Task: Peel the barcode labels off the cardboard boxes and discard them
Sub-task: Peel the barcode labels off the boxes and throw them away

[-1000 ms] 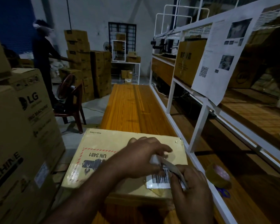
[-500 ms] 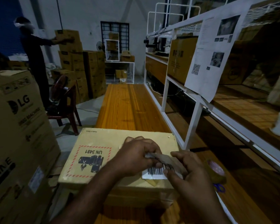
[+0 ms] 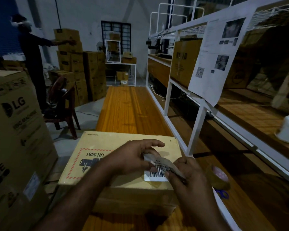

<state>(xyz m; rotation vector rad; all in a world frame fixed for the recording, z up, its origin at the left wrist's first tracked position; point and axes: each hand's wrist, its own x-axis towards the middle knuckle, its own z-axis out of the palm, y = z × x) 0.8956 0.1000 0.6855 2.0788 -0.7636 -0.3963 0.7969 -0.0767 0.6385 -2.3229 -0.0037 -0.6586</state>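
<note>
label spot: barcode label (image 3: 157, 172) at 5 o'clock on the cardboard box (image 3: 107, 140) top, upper part lifted, lower part stuck down.
left grip (image 3: 132, 157): pinching the lifted flap, probably for tension against tearing.
right grip (image 3: 188, 177): closed on the flap's 3 o'clock end, thumb by the bars.
hard to see: dim; maybe a dark tool under right fingers, can't tell.

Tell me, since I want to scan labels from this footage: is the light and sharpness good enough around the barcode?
Head view: dim light, dark corners; the barcode label shows its bars, but the print above them is too soft to read; its lifted flap is blurred; the wide lens tilts the white rack posts.
</note>
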